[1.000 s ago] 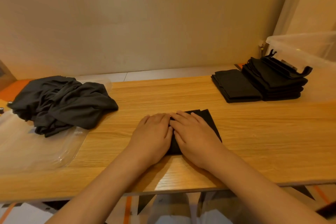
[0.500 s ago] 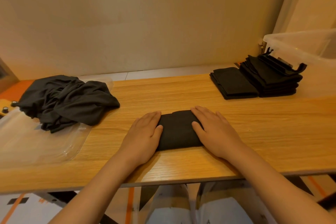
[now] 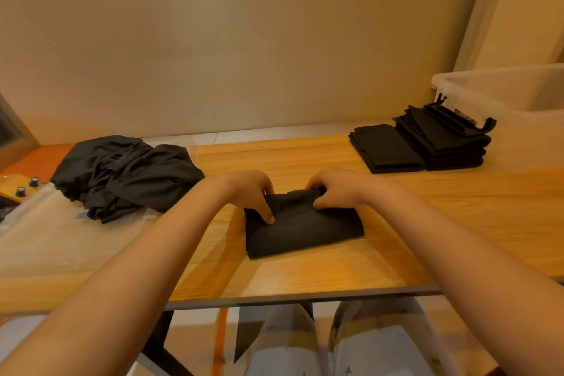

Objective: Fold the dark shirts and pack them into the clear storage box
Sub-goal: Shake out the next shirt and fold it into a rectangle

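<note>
1. A folded shirt [image 3: 305, 229] lies flat on the wooden table [image 3: 427, 223], right in front of the person.
2. The left hand [image 3: 247, 192] grips the folded shirt at its far left corner, fingers curled over the cloth and thumb on top.
3. The right hand [image 3: 335, 192] pinches the folded shirt's far edge, fingers curled round a raised fold.
4. Well to the left of the folded shirt sits a crumpled heap of dark shirts [image 3: 128, 174], partly on a clear plastic sheet [image 3: 39, 232].
5. Beyond and to the right of the folded shirt, two stacks of folded shirts [image 3: 384, 149] stand side by side.
6. Further right of the folded shirt is the clear storage box [image 3: 503, 91], just behind those stacks.
</note>
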Motion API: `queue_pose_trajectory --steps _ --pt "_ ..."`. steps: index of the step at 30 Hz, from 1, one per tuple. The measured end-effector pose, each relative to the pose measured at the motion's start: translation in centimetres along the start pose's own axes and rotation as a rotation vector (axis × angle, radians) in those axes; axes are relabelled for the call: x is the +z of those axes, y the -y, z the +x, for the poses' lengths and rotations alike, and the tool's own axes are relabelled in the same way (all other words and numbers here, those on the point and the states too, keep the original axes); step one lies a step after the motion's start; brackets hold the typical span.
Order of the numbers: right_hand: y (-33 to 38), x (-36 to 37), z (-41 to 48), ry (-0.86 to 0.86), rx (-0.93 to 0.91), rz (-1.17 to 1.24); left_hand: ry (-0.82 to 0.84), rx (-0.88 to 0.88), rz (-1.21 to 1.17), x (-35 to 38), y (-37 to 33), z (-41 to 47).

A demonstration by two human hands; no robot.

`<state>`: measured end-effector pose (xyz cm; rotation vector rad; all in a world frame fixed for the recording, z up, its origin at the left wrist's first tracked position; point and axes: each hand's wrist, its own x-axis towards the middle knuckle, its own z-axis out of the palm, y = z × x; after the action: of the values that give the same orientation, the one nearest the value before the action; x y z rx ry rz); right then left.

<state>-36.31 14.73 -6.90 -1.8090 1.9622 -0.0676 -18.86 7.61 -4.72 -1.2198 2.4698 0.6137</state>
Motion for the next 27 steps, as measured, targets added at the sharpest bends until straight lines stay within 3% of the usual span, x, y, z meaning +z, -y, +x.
queue_pose_trajectory --steps 3,6,9,11,13,15,17,20,25,27 --pt "0.5 -0.7 -0.3 0.038 -0.009 -0.018 0.045 0.057 -0.03 -0.3 -0.1 0.1" --pt "0.2 -1.3 -1.3 -0.015 -0.043 0.005 -0.06 0.147 -0.078 -0.4 0.5 -0.5" --pt "-0.3 -2.3 -3.3 -0.221 -0.133 0.102 -0.31 0.268 -0.2 -0.7 1.0 -1.9" --pt "-0.6 -2.4 -4.5 -0.444 -0.232 0.066 -0.559 0.368 -0.228 -0.6 1.4 -2.9" --pt "-1.0 -1.5 -5.4 -0.676 -0.333 -0.071 -0.799 0.439 -0.064 0.3 1.8 -3.9" --pt "-1.5 0.6 -6.1 -0.77 -0.37 -0.248 -0.914 0.49 0.206 2.4 2.0 -4.5" --pt "-2.4 3.7 -6.5 -0.726 -0.379 -0.416 -0.867 0.532 0.41 5.3 2.4 -4.8" --pt "-3.6 6.8 -6.9 -0.677 -0.402 -0.506 -0.759 0.538 0.533 8.5 3.3 -4.9" --pt "-3.1 6.6 -8.9 -0.542 -0.324 -0.457 -0.686 0.456 0.534 8.9 3.1 -6.5" --pt "-2.5 5.2 -9.3 -0.447 -0.267 -0.343 -0.632 0.422 0.339 7.9 2.3 -7.2"
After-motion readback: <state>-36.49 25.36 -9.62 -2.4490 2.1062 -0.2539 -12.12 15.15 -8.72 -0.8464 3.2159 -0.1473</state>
